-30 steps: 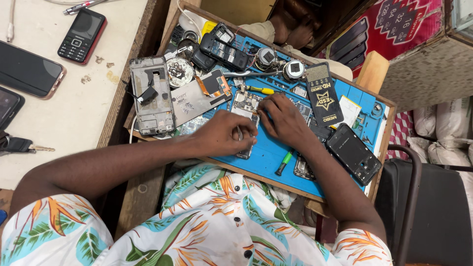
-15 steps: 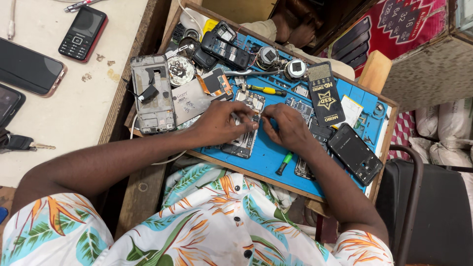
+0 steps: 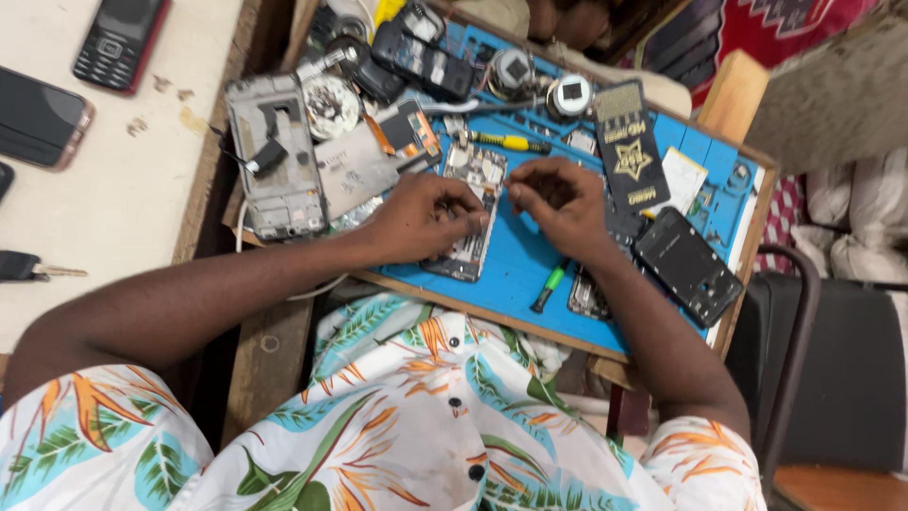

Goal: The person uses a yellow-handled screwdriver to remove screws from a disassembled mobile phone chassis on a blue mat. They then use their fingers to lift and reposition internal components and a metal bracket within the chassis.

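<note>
An opened phone (image 3: 476, 203) with its bare circuit side up lies on a blue work mat (image 3: 520, 274). My left hand (image 3: 421, 216) rests on the phone's left edge and pins it down with the fingers. My right hand (image 3: 558, 199) hovers just right of the phone's top end, fingers pinched together near it; whether it holds a small tool or part is too blurred to tell.
A green-handled screwdriver (image 3: 549, 286), a black back cover (image 3: 688, 265), a black card (image 3: 629, 147) and a yellow-handled tool (image 3: 511, 143) lie on the mat. A grey phone frame (image 3: 274, 156) sits left. Phones (image 3: 121, 38) and keys (image 3: 33, 269) lie on the white table.
My right hand has drawn back to the right of the phone's top end. My left hand has stayed pressed on the phone. The camera has shifted slightly.
</note>
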